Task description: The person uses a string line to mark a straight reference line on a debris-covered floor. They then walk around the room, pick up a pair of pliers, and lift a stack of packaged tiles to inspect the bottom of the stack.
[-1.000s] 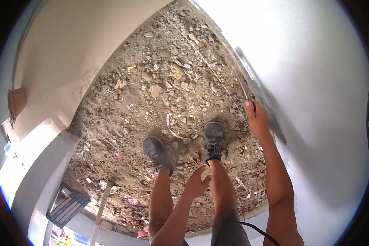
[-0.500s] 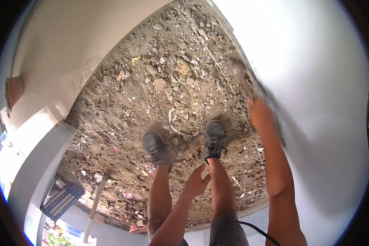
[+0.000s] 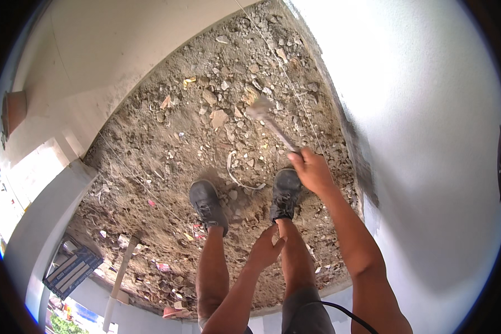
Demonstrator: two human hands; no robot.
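Observation:
My right hand (image 3: pixel 314 170) is closed around the handle of a hammer (image 3: pixel 282 135). The hammer's head, blurred by motion, is over the stones ahead of my feet. My left hand (image 3: pixel 265 250) is by my right shin, its thumb apart from the fingers and nothing seen in it. Below both hands spreads rubble-strewn soil (image 3: pixel 189 133) with stones and bits of litter. A thin pale string (image 3: pixel 295 92) runs over the ground on the right, passing near the right hand.
A white wall (image 3: pixel 428 167) rises close on my right, a cream wall (image 3: pixel 106 50) on the left. My dark shoes (image 3: pixel 206 201) stand on the soil, with a curved white strip (image 3: pixel 231 170) ahead of them. At lower left are a pale pipe (image 3: pixel 120 278) and a blue box (image 3: pixel 73 273).
My right hand has swung the hammer leftward, away from the base of the right wall to above the middle of the rubble. My left hand has stayed beside the shin.

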